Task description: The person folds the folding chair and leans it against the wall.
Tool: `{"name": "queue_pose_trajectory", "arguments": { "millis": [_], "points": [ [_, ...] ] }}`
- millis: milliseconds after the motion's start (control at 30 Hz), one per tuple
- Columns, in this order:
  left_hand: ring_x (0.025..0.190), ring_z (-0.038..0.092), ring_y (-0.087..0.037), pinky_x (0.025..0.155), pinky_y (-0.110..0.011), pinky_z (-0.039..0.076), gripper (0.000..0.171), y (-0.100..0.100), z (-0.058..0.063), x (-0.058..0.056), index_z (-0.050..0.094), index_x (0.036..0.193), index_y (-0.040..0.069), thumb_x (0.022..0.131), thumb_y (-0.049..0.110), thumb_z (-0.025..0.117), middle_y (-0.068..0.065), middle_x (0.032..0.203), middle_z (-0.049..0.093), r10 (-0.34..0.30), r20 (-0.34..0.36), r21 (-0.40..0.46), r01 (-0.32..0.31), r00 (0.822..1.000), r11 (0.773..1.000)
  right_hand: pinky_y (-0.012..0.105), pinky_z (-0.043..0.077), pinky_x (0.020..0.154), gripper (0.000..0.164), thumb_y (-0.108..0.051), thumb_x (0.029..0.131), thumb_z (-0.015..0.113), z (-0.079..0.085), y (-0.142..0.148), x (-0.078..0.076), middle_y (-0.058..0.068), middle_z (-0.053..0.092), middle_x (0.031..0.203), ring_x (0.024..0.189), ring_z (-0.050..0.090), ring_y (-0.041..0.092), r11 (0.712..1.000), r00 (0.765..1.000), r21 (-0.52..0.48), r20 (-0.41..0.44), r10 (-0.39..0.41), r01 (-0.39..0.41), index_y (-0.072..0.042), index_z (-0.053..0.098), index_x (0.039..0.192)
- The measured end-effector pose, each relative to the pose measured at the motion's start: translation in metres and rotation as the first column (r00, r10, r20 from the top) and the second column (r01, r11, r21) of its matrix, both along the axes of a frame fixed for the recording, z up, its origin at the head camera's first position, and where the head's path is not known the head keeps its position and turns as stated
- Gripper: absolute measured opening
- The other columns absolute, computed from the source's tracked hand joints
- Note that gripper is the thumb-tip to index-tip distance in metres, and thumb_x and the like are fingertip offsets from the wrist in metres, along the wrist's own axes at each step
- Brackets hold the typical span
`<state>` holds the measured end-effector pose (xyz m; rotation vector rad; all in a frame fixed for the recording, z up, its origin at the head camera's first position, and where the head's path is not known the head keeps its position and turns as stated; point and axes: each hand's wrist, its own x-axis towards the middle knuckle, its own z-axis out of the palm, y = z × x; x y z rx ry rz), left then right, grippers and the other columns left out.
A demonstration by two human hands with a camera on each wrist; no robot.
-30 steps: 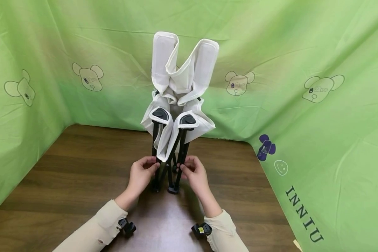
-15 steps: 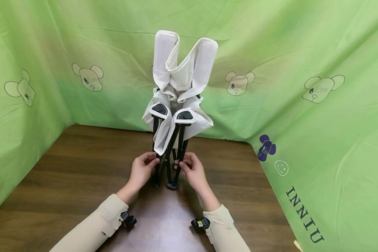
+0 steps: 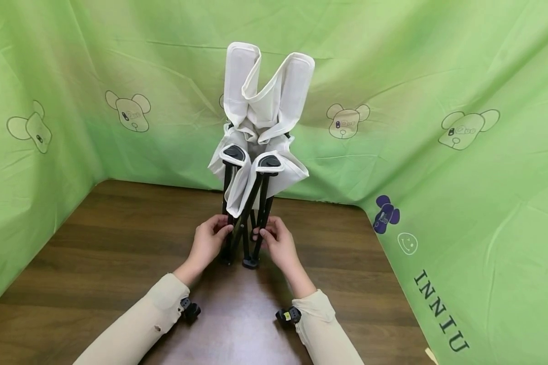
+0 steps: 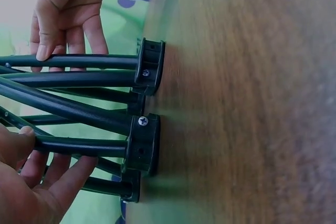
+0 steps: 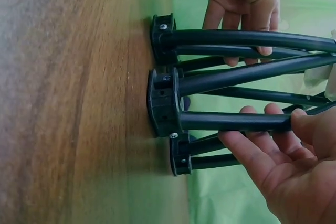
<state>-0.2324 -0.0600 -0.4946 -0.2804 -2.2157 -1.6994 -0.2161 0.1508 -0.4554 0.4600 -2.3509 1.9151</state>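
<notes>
A small folding chair (image 3: 265,109) with white fabric and black tube legs stands upright and folded on the table. My left hand (image 3: 207,242) pinches a leg on the chair's left side, thumb in front and fingers behind. On the opposite side my right hand (image 3: 279,244) pinches another leg (image 5: 236,120) the same way. Both grips sit low, a little above the black plastic feet (image 4: 143,142), which are screwed to the tubes. The wrist views show the legs bunched close together. White cloth hides the upper frame in the head view.
The brown wooden table (image 3: 118,243) lies under the chair. Green curtains (image 3: 173,152) printed with bear heads hang around its back and sides, close behind the chair. A wrist camera (image 3: 288,316) is strapped to each sleeve.
The folded chair has shifted slightly away from me, toward the back curtain. Both hands moved forward with it, keeping their hold on the legs.
</notes>
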Motion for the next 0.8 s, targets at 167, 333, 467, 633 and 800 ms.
{"name": "queue_pose_trajectory", "arguments": {
  "millis": [167,333,467,633,800],
  "points": [
    [0.069,0.066,-0.026,0.058,-0.024,0.054,0.014,0.002,-0.002,-0.001,0.072,0.107,0.002,0.096,0.011,0.072,-0.012,0.091,0.073,0.038,-0.035,-0.041,-0.039,0.999,0.998,0.063,0.058,0.082,0.022,0.005,0.102,0.056,0.003,0.000,0.003,0.035,0.070,0.107,0.099,0.068,0.055,1.000,1.000,0.002,-0.023,0.017,-0.017,0.008,0.053,0.124],
    [0.066,0.063,-0.016,0.057,-0.025,0.055,0.016,0.005,-0.004,-0.002,0.071,0.109,0.002,0.097,0.012,0.072,-0.011,0.091,0.073,0.068,-0.064,-0.082,-0.073,0.996,0.994,0.063,0.058,0.082,0.022,0.003,0.103,0.056,0.001,0.001,0.001,0.034,0.070,0.107,0.098,0.070,0.051,1.000,0.999,0.020,-0.031,0.016,-0.016,0.008,0.053,0.124],
    [0.071,0.064,-0.017,0.061,-0.028,0.056,0.017,0.005,-0.005,-0.003,0.071,0.109,0.000,0.097,0.012,0.072,-0.011,0.091,0.073,0.069,-0.097,-0.113,-0.079,0.993,0.990,0.059,0.059,0.083,0.022,0.001,0.103,0.055,0.002,0.000,0.002,0.032,0.071,0.106,0.099,0.071,0.049,0.999,1.000,0.043,-0.030,-0.003,0.004,0.008,0.054,0.125],
    [0.075,0.063,-0.020,0.067,-0.032,0.053,0.017,0.004,-0.005,-0.004,0.072,0.108,0.002,0.097,0.015,0.072,-0.011,0.090,0.072,0.068,-0.110,-0.148,-0.084,0.992,0.985,0.057,0.060,0.083,0.023,0.001,0.104,0.054,-0.001,-0.001,0.002,0.033,0.070,0.109,0.101,0.070,0.051,0.999,0.999,0.050,-0.042,-0.017,0.019,0.007,0.053,0.127],
    [0.072,0.061,-0.020,0.065,-0.032,0.052,0.018,0.003,-0.005,-0.004,0.071,0.108,0.001,0.097,0.015,0.072,-0.011,0.087,0.070,0.057,-0.108,-0.159,-0.074,0.993,0.985,0.056,0.061,0.082,0.026,-0.002,0.106,0.053,-0.022,-0.001,-0.010,0.029,0.072,0.110,0.102,0.070,0.050,0.997,0.997,0.046,-0.047,-0.053,0.055,0.003,0.053,0.131]
  ]
}}
